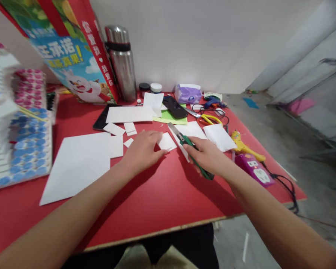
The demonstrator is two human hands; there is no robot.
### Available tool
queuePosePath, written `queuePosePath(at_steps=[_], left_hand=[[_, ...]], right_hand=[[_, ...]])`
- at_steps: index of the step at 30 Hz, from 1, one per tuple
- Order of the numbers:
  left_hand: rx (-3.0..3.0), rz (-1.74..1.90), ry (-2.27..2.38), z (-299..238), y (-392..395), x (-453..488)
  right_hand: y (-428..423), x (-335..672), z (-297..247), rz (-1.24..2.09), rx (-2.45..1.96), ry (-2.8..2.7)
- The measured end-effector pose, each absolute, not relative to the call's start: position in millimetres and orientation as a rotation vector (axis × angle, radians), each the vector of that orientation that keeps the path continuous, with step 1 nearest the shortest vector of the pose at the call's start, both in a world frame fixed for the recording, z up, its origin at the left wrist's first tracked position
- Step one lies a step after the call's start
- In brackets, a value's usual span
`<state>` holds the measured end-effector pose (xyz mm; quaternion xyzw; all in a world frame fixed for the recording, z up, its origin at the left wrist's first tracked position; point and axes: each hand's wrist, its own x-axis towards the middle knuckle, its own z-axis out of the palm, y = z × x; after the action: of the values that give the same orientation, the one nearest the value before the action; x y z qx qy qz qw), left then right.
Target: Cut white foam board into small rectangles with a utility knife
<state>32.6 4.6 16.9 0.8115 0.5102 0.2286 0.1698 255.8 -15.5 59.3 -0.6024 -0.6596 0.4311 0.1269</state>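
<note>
Cutter (187,141) right of card (168,142), on table (156,201)

on the tilted carton (72,63) at the far left, white chinese characters on a blue panel include "承诺". the yellow line below ends in "!". the white characters on its red side strip are too skewed to read.

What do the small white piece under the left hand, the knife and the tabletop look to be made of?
Small white piece: matte white, flat and stiff-looking; card or thin foam board, hard to tell which.
Knife: green handle looks like plastic, blade like bare grey metal.
Tabletop: smooth red laminate, probably over wood board, given the pale raw front edge.
</note>
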Motion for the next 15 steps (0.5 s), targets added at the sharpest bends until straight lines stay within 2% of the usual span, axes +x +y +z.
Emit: queuePosePath(at_steps=[15], left_hand=[[2.395,0.622,1.445,2.7,6.9,41.9]], right_hand=[[-3.3,245.0,30.9,1.432,-1.620,-1.777]])
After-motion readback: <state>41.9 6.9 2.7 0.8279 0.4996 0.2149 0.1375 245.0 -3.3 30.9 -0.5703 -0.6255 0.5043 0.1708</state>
